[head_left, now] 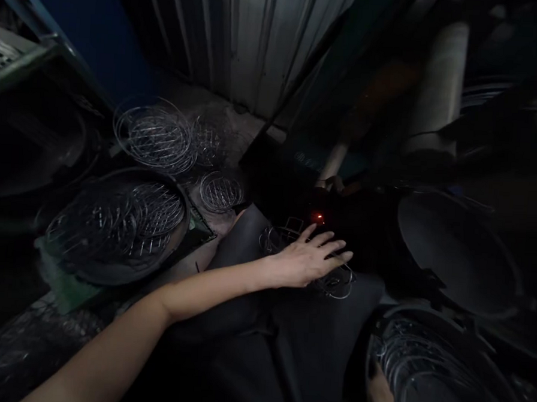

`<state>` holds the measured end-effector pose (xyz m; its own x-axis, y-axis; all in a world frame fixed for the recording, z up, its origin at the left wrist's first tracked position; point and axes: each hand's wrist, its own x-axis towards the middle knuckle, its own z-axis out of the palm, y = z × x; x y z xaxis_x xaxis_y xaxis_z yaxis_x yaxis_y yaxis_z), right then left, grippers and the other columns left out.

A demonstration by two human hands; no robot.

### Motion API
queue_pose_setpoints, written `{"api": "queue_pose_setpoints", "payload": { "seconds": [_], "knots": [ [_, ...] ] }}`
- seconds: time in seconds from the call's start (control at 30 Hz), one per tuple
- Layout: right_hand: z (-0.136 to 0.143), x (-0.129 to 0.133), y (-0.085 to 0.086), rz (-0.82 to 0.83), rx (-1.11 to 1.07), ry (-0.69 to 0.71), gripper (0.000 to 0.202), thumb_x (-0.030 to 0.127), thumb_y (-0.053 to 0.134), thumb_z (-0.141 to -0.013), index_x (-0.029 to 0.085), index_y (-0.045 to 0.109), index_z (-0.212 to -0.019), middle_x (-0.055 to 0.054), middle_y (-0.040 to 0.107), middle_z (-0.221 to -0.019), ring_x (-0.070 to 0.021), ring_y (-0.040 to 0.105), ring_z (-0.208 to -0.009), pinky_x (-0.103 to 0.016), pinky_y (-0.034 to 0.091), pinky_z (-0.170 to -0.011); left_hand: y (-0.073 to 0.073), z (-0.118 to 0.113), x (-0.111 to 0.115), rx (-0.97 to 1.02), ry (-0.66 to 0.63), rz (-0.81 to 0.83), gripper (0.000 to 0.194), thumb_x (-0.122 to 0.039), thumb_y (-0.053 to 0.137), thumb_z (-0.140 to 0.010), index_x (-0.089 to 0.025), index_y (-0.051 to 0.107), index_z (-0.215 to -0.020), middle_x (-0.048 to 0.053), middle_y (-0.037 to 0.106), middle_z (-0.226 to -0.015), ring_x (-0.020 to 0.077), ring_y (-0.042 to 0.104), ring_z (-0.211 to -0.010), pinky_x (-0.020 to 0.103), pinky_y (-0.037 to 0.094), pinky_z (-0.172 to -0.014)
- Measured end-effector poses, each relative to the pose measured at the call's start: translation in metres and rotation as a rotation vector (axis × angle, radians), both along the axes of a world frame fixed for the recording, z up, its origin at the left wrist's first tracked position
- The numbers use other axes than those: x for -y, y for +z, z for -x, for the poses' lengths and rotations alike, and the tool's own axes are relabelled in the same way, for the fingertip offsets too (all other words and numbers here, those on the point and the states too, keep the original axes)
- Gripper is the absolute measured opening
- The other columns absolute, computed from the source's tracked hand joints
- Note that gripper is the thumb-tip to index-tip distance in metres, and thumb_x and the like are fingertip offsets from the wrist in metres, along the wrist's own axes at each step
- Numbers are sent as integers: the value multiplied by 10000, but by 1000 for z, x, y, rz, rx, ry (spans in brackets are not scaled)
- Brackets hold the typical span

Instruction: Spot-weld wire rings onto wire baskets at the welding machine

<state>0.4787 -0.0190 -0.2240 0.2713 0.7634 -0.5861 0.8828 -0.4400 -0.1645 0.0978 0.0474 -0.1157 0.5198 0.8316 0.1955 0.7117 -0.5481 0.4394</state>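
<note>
One unreadable marking beyond the left hand.

Your left hand and left forearm are bare, the fingers ungloved. Your right hand, bare too, shows only in part. Matte charcoal clothing covers your lap, plain, with darker folds near the middle; dimness hides finer detail.

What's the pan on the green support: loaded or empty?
Loaded: wire grids lie heaped in the pan, with some bare pan showing beside them. Cannot tell how deep.
</note>
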Motion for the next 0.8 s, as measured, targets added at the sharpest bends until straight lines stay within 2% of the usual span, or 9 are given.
{"api": "queue_pose_setpoints", "payload": {
  "seconds": [0.07, 0.13, 0.23, 0.33, 0.4, 0.5, 0.57, 0.67, 0.8],
  "knots": [
    [8, -1, -7, -34, -29, 2, 282, 432, 447, -560, 243, 613, -687, -103, 689, -709, -333, 669, -825, -401, 519, -730, -2, 17, 8, 55, -7, 53, 847, -296, 667, -716, -161, 229, -1428, 164, 289, -1472, 345, 237, -1360, 581, 174, -1090],
    [10, -4, -9, -58, -55, -41, 218, 392, 464, -545, 250, 599, -640, -95, 688, -697, -328, 667, -820, -394, 508, -733, -5, 41, 12, 104, 63, 113, 947, -439, 699, -687, -184, 189, -1443, 182, 295, -1460, 353, 252, -1352, 602, 176, -1079],
    [2, -4, -10, -88, -38, -148, 184, 368, 512, -532, 237, 595, -631, -109, 686, -711, -341, 654, -841, -418, 480, -776, -13, 66, 8, 89, 114, 158, 976, -497, 713, -668, -195, 197, -1439, 201, 255, -1463, 348, 247, -1356, 606, 189, -1072],
    [-8, 2, -7, -122, 12, -212, 226, 404, 552, -551, 219, 606, -669, -148, 687, -766, -368, 631, -881, -460, 447, -822, -21, 68, 5, 37, 86, 134, 954, -503, 753, -614, -207, 289, -1394, 198, 166, -1494, 358, 191, -1374, 616, 183, -1068],
    [-10, 6, 2, -160, 66, -243, 297, 435, 535, -587, 195, 625, -737, -184, 685, -824, -386, 615, -908, -487, 426, -841, -24, 64, 4, 26, 84, 109, 892, -512, 760, -595, -187, 369, -1328, 193, 168, -1494, 362, 165, -1381, 613, 162, -1079],
    [-2, 8, 25, -319, 153, -315, 442, 459, 522, -615, 134, 642, -890, -229, 667, -951, -398, 595, -957, -502, 414, -854, -26, 61, 3, 21, 53, 97, 863, -537, 750, -593, -176, 387, -1288, 188, 207, -1477, 361, 177, -1376, 599, 150, -1094],
    [14, 8, 46, -458, 99, -364, 489, 504, 550, -616, 132, 648, -918, -207, 666, -981, -376, 597, -953, -478, 429, -844, -26, 61, 1, 37, 46, 82, 864, -546, 746, -594, -185, 378, -1288, 180, 235, -1457, 366, 208, -1359, 596, 172, -1091],
    [58, 3, 82, -593, -197, -413, 457, 573, 590, -645, 170, 658, -848, -115, 683, -861, -284, 628, -815, -384, 486, -737, -27, 61, -1, 119, 56, 67, 783, -471, 765, -593, -180, 414, -1229, 171, 288, -1397, 355, 287, -1304, 542, 300, -1061],
    [137, -7, 130, -589, -612, -393, 369, 506, 682, -682, 171, 652, -834, -51, 661, -734, -165, 598, -595, -260, 491, -553, -19, 56, -3, 175, 44, 47, 746, -392, 785, -571, -181, 421, -1187, 164, 301, -1341, 343, 311, -1261, 496, 412, -995]
  ]
}}
